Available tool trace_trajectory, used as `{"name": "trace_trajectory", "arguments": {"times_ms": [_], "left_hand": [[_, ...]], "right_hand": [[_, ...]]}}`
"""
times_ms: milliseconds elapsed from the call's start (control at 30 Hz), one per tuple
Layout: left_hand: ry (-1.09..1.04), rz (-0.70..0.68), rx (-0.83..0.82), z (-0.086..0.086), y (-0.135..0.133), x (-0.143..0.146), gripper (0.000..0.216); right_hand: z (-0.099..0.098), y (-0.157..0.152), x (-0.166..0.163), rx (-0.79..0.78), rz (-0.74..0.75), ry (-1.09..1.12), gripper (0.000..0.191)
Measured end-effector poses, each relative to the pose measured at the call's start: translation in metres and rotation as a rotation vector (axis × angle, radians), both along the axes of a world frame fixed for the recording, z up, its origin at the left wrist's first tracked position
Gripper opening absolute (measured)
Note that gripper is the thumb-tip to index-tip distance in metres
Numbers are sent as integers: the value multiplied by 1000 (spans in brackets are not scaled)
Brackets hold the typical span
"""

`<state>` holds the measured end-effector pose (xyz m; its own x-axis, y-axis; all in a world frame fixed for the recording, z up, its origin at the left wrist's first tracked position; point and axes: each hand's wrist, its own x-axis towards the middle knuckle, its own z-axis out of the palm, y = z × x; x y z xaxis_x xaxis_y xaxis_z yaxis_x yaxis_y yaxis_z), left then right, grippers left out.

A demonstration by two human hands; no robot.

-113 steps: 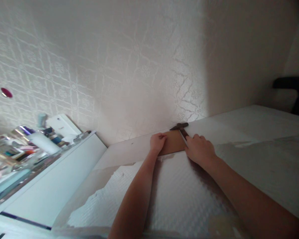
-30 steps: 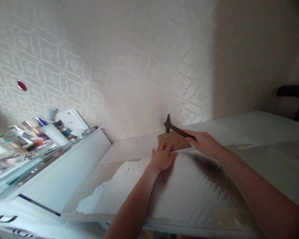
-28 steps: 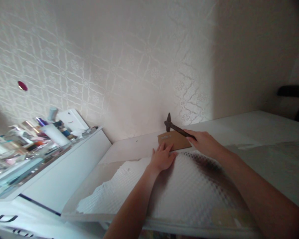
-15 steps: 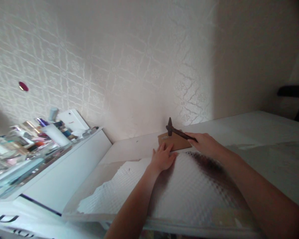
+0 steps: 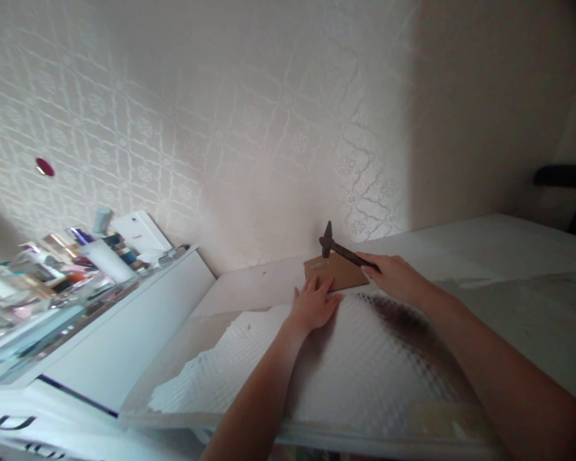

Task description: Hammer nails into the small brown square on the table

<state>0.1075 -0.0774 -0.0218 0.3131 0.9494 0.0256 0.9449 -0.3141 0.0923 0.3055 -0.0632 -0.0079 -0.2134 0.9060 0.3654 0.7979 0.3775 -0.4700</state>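
At frame centre a small, rigid, head-heavy hammer (image 5: 338,247) is gripped by its handle end in the closed right hand (image 5: 393,276), while the stiff brown board (image 5: 338,273) is pinned flat under the spread left hand (image 5: 313,305).

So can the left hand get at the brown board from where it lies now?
Probably yes: the left hand lies flat with its fingertips already at the near edge of the brown board. The hammer in the right hand is raised above the board's far part.
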Motion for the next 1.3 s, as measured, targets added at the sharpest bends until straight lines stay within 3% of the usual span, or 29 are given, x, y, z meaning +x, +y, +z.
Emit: {"name": "trace_trajectory", "arguments": {"times_ms": [1300], "left_hand": [[34,6,-1,1,-1,1,59]], "right_hand": [[-4,3,2,-15,45,41,41]]}}
